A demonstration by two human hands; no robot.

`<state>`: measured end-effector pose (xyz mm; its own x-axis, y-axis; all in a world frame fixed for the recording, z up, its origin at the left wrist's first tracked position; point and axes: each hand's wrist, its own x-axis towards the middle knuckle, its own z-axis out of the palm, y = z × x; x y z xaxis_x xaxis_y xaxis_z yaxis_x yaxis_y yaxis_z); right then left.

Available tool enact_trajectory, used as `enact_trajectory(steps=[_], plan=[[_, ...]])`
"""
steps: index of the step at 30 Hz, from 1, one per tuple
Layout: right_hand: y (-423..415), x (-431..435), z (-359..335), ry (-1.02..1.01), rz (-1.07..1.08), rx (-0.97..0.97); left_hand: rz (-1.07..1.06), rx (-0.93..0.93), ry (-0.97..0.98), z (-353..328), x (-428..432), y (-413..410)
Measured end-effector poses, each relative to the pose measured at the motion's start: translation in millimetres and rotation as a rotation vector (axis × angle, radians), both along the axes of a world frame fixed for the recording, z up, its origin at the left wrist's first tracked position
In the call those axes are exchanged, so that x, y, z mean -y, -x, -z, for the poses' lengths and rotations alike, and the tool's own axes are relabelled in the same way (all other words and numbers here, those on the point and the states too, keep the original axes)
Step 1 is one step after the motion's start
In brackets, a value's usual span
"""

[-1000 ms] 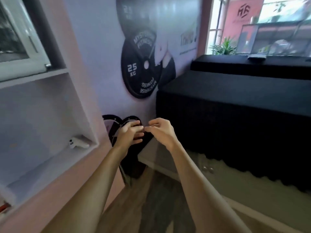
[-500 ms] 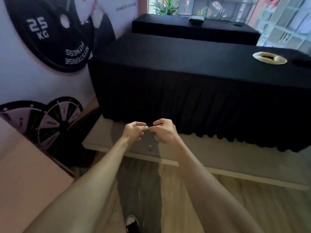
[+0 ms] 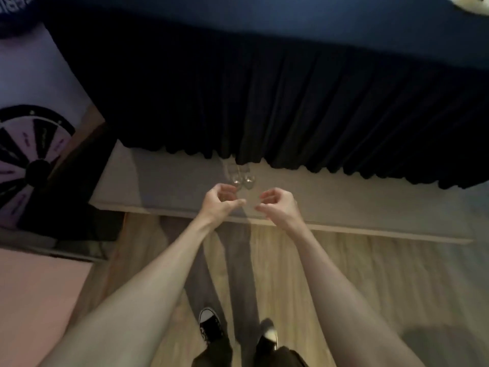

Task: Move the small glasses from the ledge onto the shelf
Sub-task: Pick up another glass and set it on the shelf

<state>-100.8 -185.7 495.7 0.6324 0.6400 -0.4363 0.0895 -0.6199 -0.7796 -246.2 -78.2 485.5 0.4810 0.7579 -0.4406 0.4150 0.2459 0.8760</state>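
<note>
Head view, looking steeply down, frame blurry and dim. Far left, a wall graphic of a spoked weight plate point(image 3: 29, 165) is showing, with a pink surface point(image 3: 34, 295) sitting below it at the lower left corner. A grey ledge point(image 3: 169, 189) is running left to right across the middle, just under the hem of a black pleated table skirt point(image 3: 264, 102) that is hanging down from a dark tabletop.

The left hand point(image 3: 221, 201) is hovering over the ledge's front part, fingers curled in, thumb and forefinger tips nearly meeting. It is gripping nothing I can make out; its knuckles are overlapping the near edge of the glasses, so contact cannot be told. Just beyond it, the small glasses point(image 3: 242, 177) are standing upright on the ledge, clustered close together right below the skirt hem; at least two clear ones are showing, exact count too blurred to tell. The right hand point(image 3: 277, 205) is hovering just beside the left, slightly apart, also loosely curled with thumb and forefinger close, holding nothing, not touching the glasses.

Both bare forearms are reaching in from the bottom corners. Between them, lower down, two black sneakers point(image 3: 211, 324) are standing on the light wood floor point(image 3: 370, 274); the right shoe is smeared.
</note>
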Motion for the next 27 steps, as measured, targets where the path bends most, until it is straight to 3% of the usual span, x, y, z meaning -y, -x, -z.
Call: enact_trajectory(steps=[5,17,27], plan=[[-25,-33,77,0.048,0.006,-0.070,0.005,-0.066,0.067,77,-24,-25],[-78,-105,302,0.053,-0.077,-0.150,-0.366,-0.191,0.036,303,-77,-60],[-77,-166,452,0.049,-0.193,-0.023,-0.224,-0.234,-0.159,440,-128,-76]])
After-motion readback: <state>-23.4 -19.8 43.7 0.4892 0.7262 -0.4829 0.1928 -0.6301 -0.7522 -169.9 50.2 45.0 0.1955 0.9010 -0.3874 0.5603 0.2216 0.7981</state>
